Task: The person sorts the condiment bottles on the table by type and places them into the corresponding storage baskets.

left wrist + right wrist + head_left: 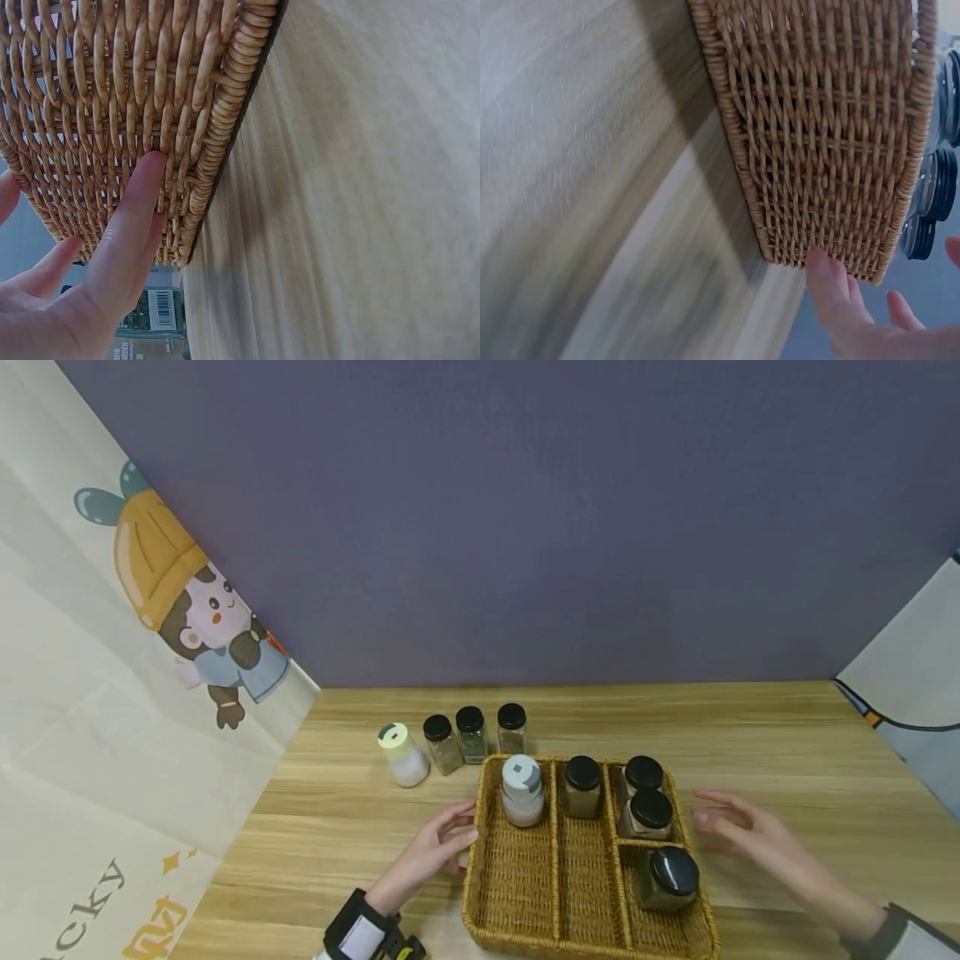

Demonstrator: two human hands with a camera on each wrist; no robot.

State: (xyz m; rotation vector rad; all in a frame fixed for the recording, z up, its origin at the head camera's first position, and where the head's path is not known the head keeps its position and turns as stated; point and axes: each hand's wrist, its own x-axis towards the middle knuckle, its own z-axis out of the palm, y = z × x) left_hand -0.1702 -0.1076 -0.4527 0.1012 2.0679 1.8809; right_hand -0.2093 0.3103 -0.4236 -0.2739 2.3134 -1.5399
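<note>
A wicker basket (517, 893) with dividers stands on the wooden table. Its left section holds a white-capped shaker (522, 792), and the middle one a black-lidded spice jar (582, 787). At the right, two black-lidded jars (647, 814) share the back section, with a larger jar (667, 878) in the front one. My left hand (431, 852) touches the basket's left wall, its fingertips (154, 161) against the weave with fingers extended. To the right of the basket is my right hand (757, 835), fingers loosely extended and pointing at the right wall.
Behind the basket's left side stand a shaker with a pale yellow-green cap (405, 758) and three black-lidded spice jars (472, 735). A purple-grey wall panel (525, 527) rises along the table's back edge. Printed cloth (112, 760) hangs at the left.
</note>
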